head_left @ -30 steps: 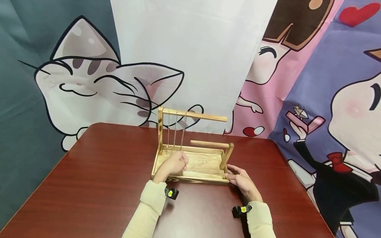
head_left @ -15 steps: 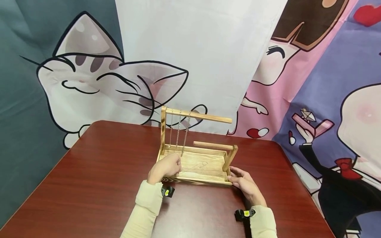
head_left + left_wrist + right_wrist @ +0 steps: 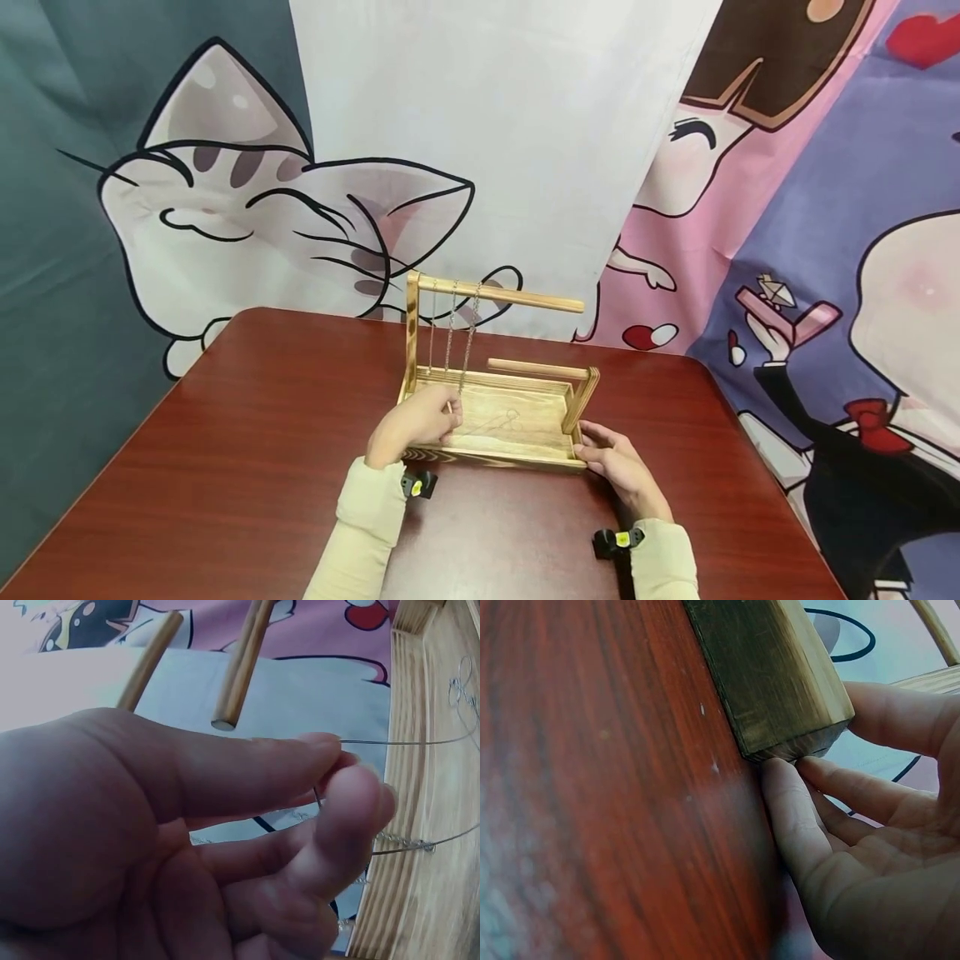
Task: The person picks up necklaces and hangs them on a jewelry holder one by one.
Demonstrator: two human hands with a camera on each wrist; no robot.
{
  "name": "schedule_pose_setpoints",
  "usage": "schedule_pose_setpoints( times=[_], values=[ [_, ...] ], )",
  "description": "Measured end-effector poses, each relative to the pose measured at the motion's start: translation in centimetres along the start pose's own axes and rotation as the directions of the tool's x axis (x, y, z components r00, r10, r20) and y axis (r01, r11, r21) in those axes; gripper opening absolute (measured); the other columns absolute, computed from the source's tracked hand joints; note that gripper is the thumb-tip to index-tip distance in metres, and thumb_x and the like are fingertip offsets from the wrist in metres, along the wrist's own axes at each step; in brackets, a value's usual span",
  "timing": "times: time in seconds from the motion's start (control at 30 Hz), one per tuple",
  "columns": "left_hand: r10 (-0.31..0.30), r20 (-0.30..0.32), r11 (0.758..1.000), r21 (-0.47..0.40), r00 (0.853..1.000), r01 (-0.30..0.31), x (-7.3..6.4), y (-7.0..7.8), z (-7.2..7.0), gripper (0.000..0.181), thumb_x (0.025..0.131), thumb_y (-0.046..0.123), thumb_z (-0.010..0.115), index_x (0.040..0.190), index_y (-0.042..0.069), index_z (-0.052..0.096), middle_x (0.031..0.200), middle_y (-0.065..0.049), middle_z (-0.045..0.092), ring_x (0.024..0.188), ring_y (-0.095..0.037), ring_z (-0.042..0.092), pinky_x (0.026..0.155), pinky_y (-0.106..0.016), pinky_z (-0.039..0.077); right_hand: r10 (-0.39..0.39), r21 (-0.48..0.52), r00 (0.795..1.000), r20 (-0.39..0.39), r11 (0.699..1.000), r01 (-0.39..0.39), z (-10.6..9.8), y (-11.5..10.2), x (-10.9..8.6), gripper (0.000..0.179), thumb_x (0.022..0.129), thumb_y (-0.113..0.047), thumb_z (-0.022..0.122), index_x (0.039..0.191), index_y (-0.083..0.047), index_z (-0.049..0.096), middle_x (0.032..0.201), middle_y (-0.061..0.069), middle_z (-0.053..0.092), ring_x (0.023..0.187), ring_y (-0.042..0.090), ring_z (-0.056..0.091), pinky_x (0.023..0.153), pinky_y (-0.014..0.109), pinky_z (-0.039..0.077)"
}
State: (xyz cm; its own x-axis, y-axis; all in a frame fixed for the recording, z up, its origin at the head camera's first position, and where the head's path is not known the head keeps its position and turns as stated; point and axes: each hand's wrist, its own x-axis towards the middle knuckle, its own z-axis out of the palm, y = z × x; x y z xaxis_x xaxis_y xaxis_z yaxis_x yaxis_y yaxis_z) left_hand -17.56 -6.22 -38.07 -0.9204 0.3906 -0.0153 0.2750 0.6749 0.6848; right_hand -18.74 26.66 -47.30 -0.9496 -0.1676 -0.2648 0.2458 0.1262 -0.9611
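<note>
A wooden jewelry stand [image 3: 517,452] with a low tray sits on the table. My left hand [image 3: 416,423] is over the left part of the tray. In the left wrist view its thumb and index fingertip pinch a thin necklace [image 3: 405,742], whose strand runs down onto the tray floor to a small looped end. Several chain necklaces [image 3: 449,333] hang from the tall upper bar [image 3: 517,295], just behind this hand. My right hand [image 3: 618,468] grips the tray's right end; the right wrist view shows thumb and fingers about the tray corner [image 3: 787,697].
A shorter post [image 3: 581,400] rises at the tray's right end, carrying a lower bar [image 3: 532,367] that points left. The red-brown table [image 3: 247,450] spreads around the stand. Behind it hangs a cartoon-printed cloth [image 3: 495,150].
My left hand has moved left and slightly toward me over the tray, and the thin necklace's looped end lies on the tray floor. My right hand keeps its hold on the tray end.
</note>
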Motion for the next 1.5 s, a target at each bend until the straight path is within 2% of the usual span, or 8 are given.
schedule_pose_setpoints(
  times=[0.1, 0.27, 0.53, 0.67, 0.8, 1.07, 1.23, 1.5],
  values=[
    [0.035, -0.010, 0.999, 0.022, 0.999, -0.035, 0.1, 0.3, 0.1, 0.013, 0.084, 0.006, 0.059, 0.072, 0.011, 0.057, 0.053, -0.002, 0.060, 0.047, -0.008, 0.055, 0.060, -0.026, 0.042, -0.003, 0.010, 1.000, -0.008, 1.000, 0.003, -0.1, 0.2, 0.0, 0.061, 0.083, -0.005, 0.061, 0.137, 0.002, 0.034, 0.136, 0.024, 0.040, 0.112, 0.019, 0.050, 0.080, 0.024, 0.047],
    [0.033, -0.065, 0.997, 0.072, 0.997, -0.028, 0.4, 0.4, 0.1, 0.013, 0.083, 0.008, 0.061, 0.072, 0.013, 0.059, 0.055, 0.003, 0.056, 0.054, -0.007, 0.053, 0.066, -0.029, 0.042, -0.007, 0.014, 1.000, 0.009, 1.000, 0.007, -0.1, 0.3, 0.2, 0.061, 0.084, -0.004, 0.060, 0.138, 0.002, 0.033, 0.136, 0.023, 0.039, 0.113, 0.019, 0.050, 0.080, 0.024, 0.048],
    [-0.042, -0.146, 0.998, 0.040, 0.988, 0.049, 1.0, 0.6, 0.4, 0.011, 0.084, 0.011, 0.062, 0.073, 0.014, 0.062, 0.059, 0.005, 0.054, 0.062, -0.011, 0.050, 0.067, -0.030, 0.042, 0.002, 0.020, 1.000, 0.020, 1.000, -0.003, 0.0, 0.0, 0.4, 0.061, 0.084, -0.002, 0.060, 0.138, 0.001, 0.032, 0.136, 0.024, 0.040, 0.112, 0.020, 0.051, 0.080, 0.024, 0.048],
    [-0.073, -0.231, 0.997, -0.017, 0.970, 0.071, 1.3, 1.0, 0.4, 0.010, 0.082, 0.011, 0.063, 0.072, 0.012, 0.062, 0.062, 0.003, 0.054, 0.063, -0.012, 0.049, 0.065, -0.030, 0.042, -0.020, 0.026, 0.999, 0.034, 0.999, 0.019, 0.0, -0.1, 0.5, 0.062, 0.084, -0.003, 0.060, 0.138, 0.003, 0.031, 0.136, 0.026, 0.039, 0.110, 0.020, 0.052, 0.080, 0.024, 0.048],
    [-0.115, -0.269, 0.990, -0.115, 0.956, 0.087, 1.4, 1.4, 0.5, 0.009, 0.082, 0.013, 0.063, 0.073, 0.011, 0.063, 0.058, 0.001, 0.056, 0.055, -0.012, 0.050, 0.058, -0.028, 0.041, 0.001, 0.029, 1.000, 0.020, 1.000, -0.002, -0.1, 0.2, 0.4, 0.061, 0.083, -0.002, 0.060, 0.138, 0.001, 0.032, 0.136, 0.025, 0.040, 0.109, 0.018, 0.052, 0.079, 0.024, 0.048],
    [-0.195, -0.365, 0.964, -0.243, 0.911, 0.109, 1.5, 1.7, 0.5, 0.007, 0.083, 0.015, 0.064, 0.077, 0.013, 0.067, 0.067, 0.002, 0.059, 0.064, -0.013, 0.052, 0.060, -0.028, 0.041, -0.003, 0.040, 0.999, 0.042, 0.999, 0.002, -0.1, 0.1, 0.1, 0.062, 0.085, -0.003, 0.059, 0.138, 0.002, 0.030, 0.137, 0.026, 0.038, 0.115, 0.022, 0.049, 0.082, 0.025, 0.047],
    [-0.170, -0.387, 0.970, -0.228, 0.906, 0.085, 1.7, 1.9, -0.1, 0.007, 0.083, 0.015, 0.063, 0.079, 0.012, 0.068, 0.068, 0.002, 0.061, 0.063, -0.013, 0.053, 0.061, -0.029, 0.042, -0.007, 0.046, 0.999, 0.040, 0.999, 0.005, 0.1, 0.3, 0.0, 0.061, 0.085, -0.002, 0.059, 0.139, 0.002, 0.030, 0.137, 0.025, 0.038, 0.115, 0.021, 0.048, 0.082, 0.025, 0.047],
    [-0.058, -0.408, 0.977, -0.211, 0.911, -0.032, 1.5, 2.5, -2.0, 0.009, 0.085, 0.016, 0.063, 0.082, 0.011, 0.068, 0.070, 0.001, 0.063, 0.064, -0.012, 0.054, 0.059, -0.027, 0.043, -0.022, 0.048, 0.999, 0.039, 0.999, 0.021, -0.2, 0.0, 0.1, 0.065, 0.083, 0.003, 0.058, 0.141, -0.005, 0.030, 0.139, 0.023, 0.037, 0.122, 0.023, 0.042, 0.081, 0.025, 0.048]
  ],
)
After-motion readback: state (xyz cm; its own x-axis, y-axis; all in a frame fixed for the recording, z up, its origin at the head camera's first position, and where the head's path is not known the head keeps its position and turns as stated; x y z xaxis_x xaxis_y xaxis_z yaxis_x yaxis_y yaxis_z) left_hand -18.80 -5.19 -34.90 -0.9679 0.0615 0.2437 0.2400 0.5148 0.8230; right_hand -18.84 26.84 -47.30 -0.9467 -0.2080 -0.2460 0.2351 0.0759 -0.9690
